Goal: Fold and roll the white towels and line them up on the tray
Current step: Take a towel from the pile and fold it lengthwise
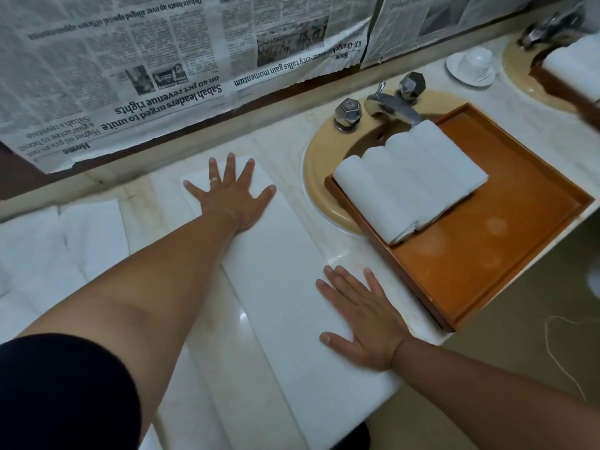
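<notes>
A white towel (279,280), folded into a long narrow strip, lies on the marble counter from the wall toward the front edge. My left hand (232,193) presses flat on its far end, fingers spread. My right hand (357,316) lies flat on the strip's near right edge, fingers straight. A brown wooden tray (506,241) sits over the sink at the right. Several rolled white towels (409,180) lie side by side in the tray's far left corner.
A pile of loose white towels (65,241) lies on the counter at the left. Chrome tap (386,105) and beige sink rim (318,177) sit behind the tray. Newspaper (146,60) covers the wall. A white cup on a saucer (472,64) stands at the back right.
</notes>
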